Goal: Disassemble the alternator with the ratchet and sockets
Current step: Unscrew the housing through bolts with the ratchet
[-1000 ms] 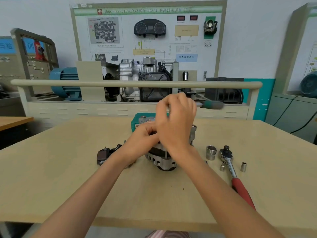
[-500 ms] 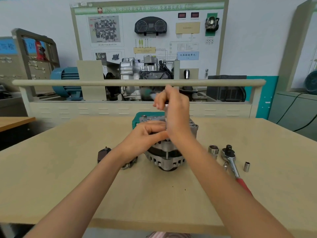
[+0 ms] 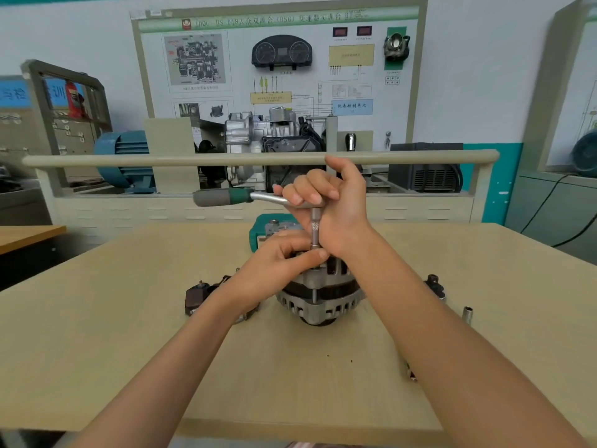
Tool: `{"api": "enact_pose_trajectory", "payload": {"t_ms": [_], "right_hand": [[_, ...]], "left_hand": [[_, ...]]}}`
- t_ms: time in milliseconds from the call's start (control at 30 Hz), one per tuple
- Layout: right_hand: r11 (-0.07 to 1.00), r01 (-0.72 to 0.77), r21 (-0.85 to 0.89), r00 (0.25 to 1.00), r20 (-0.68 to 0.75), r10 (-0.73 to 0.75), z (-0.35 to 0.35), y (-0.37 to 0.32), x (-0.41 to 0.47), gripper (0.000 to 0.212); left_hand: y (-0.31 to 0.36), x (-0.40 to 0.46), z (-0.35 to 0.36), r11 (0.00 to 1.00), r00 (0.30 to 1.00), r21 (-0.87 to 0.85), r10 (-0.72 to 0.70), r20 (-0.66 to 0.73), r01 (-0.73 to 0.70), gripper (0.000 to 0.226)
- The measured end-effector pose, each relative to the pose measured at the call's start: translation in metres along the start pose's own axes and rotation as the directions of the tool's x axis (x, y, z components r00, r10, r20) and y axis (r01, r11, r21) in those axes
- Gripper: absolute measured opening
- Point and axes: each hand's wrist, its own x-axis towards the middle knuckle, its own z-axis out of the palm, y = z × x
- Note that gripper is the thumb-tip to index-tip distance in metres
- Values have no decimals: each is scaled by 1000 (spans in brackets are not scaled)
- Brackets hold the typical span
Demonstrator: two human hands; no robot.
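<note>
Alternator (image 3: 318, 297) mid-frame on tabletop (image 3: 97, 334); loose socket (image 3: 467, 314) right, dark part (image 3: 197, 297) left. Right hand (image 3: 332, 202) wrapped round ratchet (image 3: 226, 197) head, extension vertical. Left hand (image 3: 279, 265) pinching extension base at housing top.

A beige table (image 3: 97, 350) fills the foreground. Behind the table runs a rail (image 3: 129, 161); beyond the rail, a training board (image 3: 277, 59) stands against the pale wall (image 3: 478, 59).
</note>
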Motion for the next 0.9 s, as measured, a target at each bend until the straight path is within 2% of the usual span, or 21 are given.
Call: {"api": "enact_pose_trajectory", "payload": {"t_ms": [33, 67, 100, 133, 167, 200, 233, 267, 300, 367, 400, 467, 533, 600, 667, 733, 767, 800, 833, 867, 900], "right_hand": [[999, 30, -15, 1000, 10, -30, -1, 2, -2, 61], [982, 125, -142, 992, -10, -127, 0, 7, -6, 58], [895, 256, -366, 959, -22, -283, 2, 14, -12, 52], [670, 372, -643, 882, 18, -471, 3, 22, -19, 42], [306, 393, -867, 775, 134, -618, 2, 29, -26, 31], [-68, 272, -960, 690, 244, -681, 0, 37, -31, 24], [-316, 97, -944, 637, 303, -709, -1, 43, -36, 23], [-421, -32, -906, 608, 317, -728, 1, 46, -40, 26], [-449, -77, -890, 586, 324, -743, 3, 48, -42, 28], [-374, 81, -924, 573, 350, -741, 6, 46, -41, 23], [-236, 245, -940, 589, 338, -734, 8, 42, -37, 20], [215, 437, -873, 726, 202, -658, 12, 30, -27, 28], [624, 346, -700, 886, 25, -463, 13, 16, -14, 43], [856, 218, -468, 961, -48, -271, 5, 6, -2, 57], [928, 186, -324, 977, -36, -208, -1, 3, 0, 63], [874, 278, -398, 947, -40, -319, 2, 11, -4, 57], [786, 340, -516, 908, -38, -418, 4, 17, -8, 50], [608, 389, -692, 841, -2, -541, 5, 24, -13, 41], [329, 384, -863, 753, 87, -652, 3, 31, -18, 32], [18, 283, -959, 676, 186, -713, 1, 37, -21, 21], [-225, 148, -963, 630, 267, -729, 0, 43, -25, 13]], "left_hand": [[0, 0, 0, 1000, 1000, 0, 12, -4, -12, 23], [0, -1, 0, 1000, 1000, 0, 24, 0, -24, 18], [2, -2, 0, 1000, 1000, -4, 27, 11, -27, 23], [2, -4, -1, 999, 999, -19, 29, 15, -28, 38], [2, -4, 0, 999, 999, -40, 31, 13, -31, 51], [2, -5, 0, 998, 999, -48, 38, -8, -38, 60], [3, -4, 1, 997, 998, -49, 50, -31, -52, 67], [5, -4, 2, 997, 998, -53, 53, -46, -55, 68], [5, -4, 2, 997, 997, -57, 57, -48, -60, 62], [7, -4, 4, 998, 998, -46, 42, -45, -44, 48], [6, -4, 4, 999, 999, -40, 16, -49, -18, 43], [4, -3, 3, 1000, 999, -19, -25, -38, 24, 34], [4, -1, 2, 999, 999, -20, -38, 2, 38, 20], [3, 0, 0, 999, 999, -12, -33, 1, 33, 30], [3, 0, 1, 1000, 1000, -1, -11, 3, 11, 35], [3, -1, 2, 1000, 1000, 3, 24, -5, -24, 17], [2, -1, 2, 999, 999, 3, 32, -14, -32, 25], [-1, -2, 1, 999, 999, 6, 37, -28, -36, 38], [-3, -2, 1, 1000, 998, 4, 29, -51, -29, 46], [-5, -1, 1, 999, 997, -6, 33, -73, -34, 46], [-6, -1, 1, 999, 994, -16, 45, -97, -47, 44]]}}
